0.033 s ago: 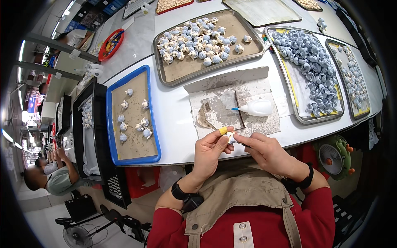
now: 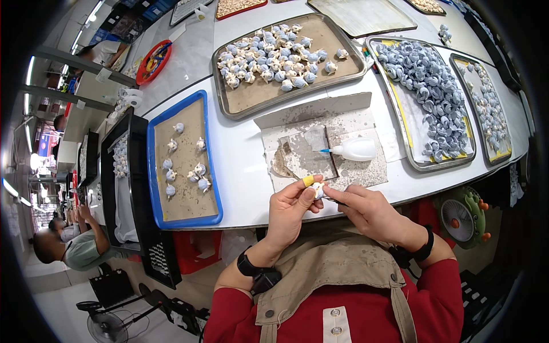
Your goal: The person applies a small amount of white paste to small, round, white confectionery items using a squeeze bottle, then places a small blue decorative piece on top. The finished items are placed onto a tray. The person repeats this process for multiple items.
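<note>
Near the table's front edge, my left hand (image 2: 291,211) pinches a small white and pale-blue figurine (image 2: 318,190) between thumb and index finger. A yellow wrap covers that index fingertip. My right hand (image 2: 369,211) is closed, its fingertips right beside the figurine. A thin dark sliver shows at those fingertips, too small to name. Just beyond my hands lies a stained cardboard sheet (image 2: 269,146) with a raised back flap. On it rests a white squeeze bottle (image 2: 359,149) on its side, its blue tip pointing left.
A blue-rimmed tray (image 2: 216,197) with several figurines lies left. Behind stands a metal tray (image 2: 237,108) full of similar figurines. At right are a tray of blue-grey curled pieces (image 2: 429,91) and a narrower tray (image 2: 486,108). A black crate (image 2: 128,188) stands far left; a green fan (image 2: 460,217) is below right.
My right fingertips have shifted very slightly at the figurine, and the thin dark sliver shows more. The left hand and everything else look the same.
</note>
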{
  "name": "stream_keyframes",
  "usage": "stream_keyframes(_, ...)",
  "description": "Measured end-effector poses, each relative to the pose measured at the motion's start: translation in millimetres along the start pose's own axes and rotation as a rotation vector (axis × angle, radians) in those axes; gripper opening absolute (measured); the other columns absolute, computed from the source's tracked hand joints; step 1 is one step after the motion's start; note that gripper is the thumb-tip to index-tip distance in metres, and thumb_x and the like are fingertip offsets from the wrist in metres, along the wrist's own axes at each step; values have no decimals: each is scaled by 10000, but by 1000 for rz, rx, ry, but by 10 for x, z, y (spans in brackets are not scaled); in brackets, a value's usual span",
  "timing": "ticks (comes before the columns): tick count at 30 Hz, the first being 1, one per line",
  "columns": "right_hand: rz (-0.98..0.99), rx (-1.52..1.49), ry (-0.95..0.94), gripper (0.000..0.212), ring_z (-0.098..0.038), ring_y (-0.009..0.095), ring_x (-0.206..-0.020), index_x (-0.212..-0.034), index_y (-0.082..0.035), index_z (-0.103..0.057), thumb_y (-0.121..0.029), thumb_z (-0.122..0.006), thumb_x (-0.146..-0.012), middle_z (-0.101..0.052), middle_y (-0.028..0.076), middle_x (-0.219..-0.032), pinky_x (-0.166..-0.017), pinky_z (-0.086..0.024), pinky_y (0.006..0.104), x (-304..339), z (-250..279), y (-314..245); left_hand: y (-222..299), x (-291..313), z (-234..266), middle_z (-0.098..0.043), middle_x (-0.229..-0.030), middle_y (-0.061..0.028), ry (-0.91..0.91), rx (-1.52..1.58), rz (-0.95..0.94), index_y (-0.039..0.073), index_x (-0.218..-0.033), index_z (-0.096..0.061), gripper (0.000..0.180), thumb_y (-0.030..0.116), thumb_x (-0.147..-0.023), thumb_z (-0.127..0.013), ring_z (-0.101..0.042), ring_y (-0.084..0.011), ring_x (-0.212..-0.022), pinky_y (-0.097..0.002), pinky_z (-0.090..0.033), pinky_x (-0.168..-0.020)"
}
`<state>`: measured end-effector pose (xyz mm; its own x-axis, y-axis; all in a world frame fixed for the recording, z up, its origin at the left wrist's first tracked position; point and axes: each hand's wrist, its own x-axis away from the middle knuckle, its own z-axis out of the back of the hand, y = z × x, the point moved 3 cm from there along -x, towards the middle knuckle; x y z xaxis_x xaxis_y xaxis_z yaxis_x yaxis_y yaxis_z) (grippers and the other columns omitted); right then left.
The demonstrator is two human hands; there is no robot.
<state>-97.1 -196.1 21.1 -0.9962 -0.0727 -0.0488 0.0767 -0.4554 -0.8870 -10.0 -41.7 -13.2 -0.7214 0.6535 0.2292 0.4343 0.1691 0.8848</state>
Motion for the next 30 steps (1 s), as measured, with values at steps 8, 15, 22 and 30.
stream_keyframes(8, -2, 11, 16, 515, -560, 276, -655, -1303, -124, -479, 43, -544, -820, -511, 112, -785, -583, -472, 358, -17, 12, -8, -2, -5, -8, -641, -1013, -82, -22, 76, 18, -33, -1208, -543, 359, 183, -923, -566, -577, -93, -743, -196, -486, -648)
stream_keyframes(15, 18, 16, 46, 518, -554, 269, -634, -1305, -125, -476, 39, -551, -819, -508, 110, -781, -564, -471, 352, -4, -21, 2, -8, -8, -9, -639, -1023, -88, -25, 115, 32, -35, -1210, -538, 356, 179, -926, -559, -578, -93, -744, -193, -493, -651)
stream_keyframes(22, 28, 18, 58, 517, -549, 259, -627, -1302, -123, -480, 47, -550, -818, -504, 108, -779, -557, -466, 352, -3, -43, 14, -21, -24, 0, -638, -1036, -94, -27, 123, 26, -27, -1213, -537, 352, 177, -926, -557, -580, -94, -740, -193, -504, -650)
stream_keyframes(30, 43, -39, 78, 448, -545, 221, -628, -1269, -88, -509, 28, -544, -837, -529, 100, -763, -582, -462, 321, -5, -62, 2, -31, 16, 31, -627, -1072, -105, -30, 128, 28, -19, -1208, -535, 333, 166, -932, -546, -596, -105, -775, -204, -513, -677)
